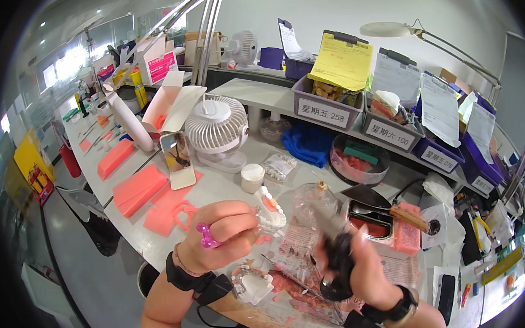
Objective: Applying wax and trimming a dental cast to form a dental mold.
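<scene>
My left hand [229, 227] is closed around a pale dental model [270, 215] with white teeth and pink wax along its top; the fingers hide its near side. A shiny magenta ornament [209, 236] sits at the finger of this hand, like a ring. To the right, my right hand [371, 273] grips a tool with a black body and grey metal front [336, 254]. Motion smears the tool, so its exact kind cannot be told. Its front points up and left, apart from the model. Below my left hand, another plaster dental model [254, 284] lies on the bench among pink scraps.
A glass burner [313, 201] stands beyond the hands, beside a wax heater [371, 226] and a wooden-handled tool [411, 219]. Pink wax sheets [137, 192], a mirror [179, 162] and a white fan [217, 129] are left. Labelled bins [326, 110] line the shelf.
</scene>
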Demonstrator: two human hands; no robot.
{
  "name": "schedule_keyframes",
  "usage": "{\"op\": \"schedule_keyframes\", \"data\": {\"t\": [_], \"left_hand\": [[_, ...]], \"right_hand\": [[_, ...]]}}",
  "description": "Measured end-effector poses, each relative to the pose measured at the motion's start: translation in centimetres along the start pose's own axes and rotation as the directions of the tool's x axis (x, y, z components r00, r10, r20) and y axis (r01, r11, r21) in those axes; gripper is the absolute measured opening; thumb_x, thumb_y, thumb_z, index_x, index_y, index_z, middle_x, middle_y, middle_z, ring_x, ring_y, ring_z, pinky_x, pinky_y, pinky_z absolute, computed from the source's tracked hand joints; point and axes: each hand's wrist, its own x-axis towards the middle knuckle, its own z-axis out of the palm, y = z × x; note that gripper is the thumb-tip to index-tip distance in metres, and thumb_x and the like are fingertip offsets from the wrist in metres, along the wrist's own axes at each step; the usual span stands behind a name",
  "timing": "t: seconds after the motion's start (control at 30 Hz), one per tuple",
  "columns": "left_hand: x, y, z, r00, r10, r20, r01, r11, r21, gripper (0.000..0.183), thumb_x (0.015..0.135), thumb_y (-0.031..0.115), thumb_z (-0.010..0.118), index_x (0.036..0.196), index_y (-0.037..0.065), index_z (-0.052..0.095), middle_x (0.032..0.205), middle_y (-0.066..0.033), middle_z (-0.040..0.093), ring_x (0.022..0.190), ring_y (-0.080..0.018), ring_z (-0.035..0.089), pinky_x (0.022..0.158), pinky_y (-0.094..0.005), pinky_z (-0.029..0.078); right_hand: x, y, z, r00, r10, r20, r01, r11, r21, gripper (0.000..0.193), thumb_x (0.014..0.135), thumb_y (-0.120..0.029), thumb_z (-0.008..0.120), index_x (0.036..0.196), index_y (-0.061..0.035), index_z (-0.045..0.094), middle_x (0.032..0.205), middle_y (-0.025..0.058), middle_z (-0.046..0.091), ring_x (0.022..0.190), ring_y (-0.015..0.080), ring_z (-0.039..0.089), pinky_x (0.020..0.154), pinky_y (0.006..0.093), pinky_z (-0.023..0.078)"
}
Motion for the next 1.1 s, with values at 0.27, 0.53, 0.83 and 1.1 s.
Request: {"op": "schedule_keyframes", "data": {"t": [0.27, 0.53, 0.83, 1.1], "left_hand": [[0.0, 0.0, -0.2, 1.0, -0.029, 0.008, 0.029, 0.999, -0.032, 0.025, 0.061, -0.008, 0.076, 0.079, 0.006, 0.065, 0.095, -0.0043, 0.061, 0.088, -0.0242, 0.063, 0.064, -0.0307, 0.056], [0.1, -0.2, -0.5, 0.999, -0.027, 0.034, 0.027, 1.0, -0.002, 0.023, 0.062, -0.004, 0.078, 0.077, 0.006, 0.064, 0.095, -0.0039, 0.061, 0.087, -0.0235, 0.063, 0.064, -0.031, 0.055], [0.1, -0.2, 0.0, 1.0, 0.011, 0.019, -0.011, 1.0, -0.015, 0.023, 0.063, -0.002, 0.079, 0.078, 0.006, 0.063, 0.096, -0.004, 0.062, 0.087, -0.0239, 0.064, 0.065, -0.0326, 0.054], [0.4, -0.2, 0.0, 1.0, 0.03, 0.004, -0.03, 1.0, 0.003, 0.023, 0.061, -0.005, 0.076, 0.071, 0.006, 0.058, 0.098, -0.0052, 0.059, 0.091, -0.0245, 0.062, 0.063, -0.0312, 0.054]], "right_hand": [[5.7, -0.4, -2.9, 0.968, 0.246, 0.048, -0.234, 0.818, 0.526, 0.056, 0.098, -0.062, 0.037, 0.091, -0.0086, 0.053, 0.072, 0.0031, 0.053, 0.053, 0.0143, 0.046, 0.052, 0.029, 0.038], [0.3, -0.9, 0.7, 0.998, 0.017, 0.064, 0.001, 0.963, -0.269, 0.036, 0.102, -0.037, 0.045, 0.101, -0.0027, 0.053, 0.072, 0.0057, 0.053, 0.06, 0.014, 0.049, 0.061, 0.0296, 0.042], [-0.7, -2.2, 1.4, 0.975, 0.066, 0.213, 0.061, 0.842, -0.537, 0.04, 0.101, -0.039, 0.052, 0.102, 0.0014, 0.05, 0.067, 0.012, 0.057, 0.062, 0.0201, 0.056, 0.06, 0.035, 0.045], [-2.0, -2.8, 1.3, 0.979, 0.071, 0.191, 0.023, 0.893, -0.449, 0.037, 0.103, -0.036, 0.048, 0.102, 0.0007, 0.051, 0.072, 0.0078, 0.059, 0.067, 0.013, 0.055, 0.062, 0.0307, 0.045]]}}
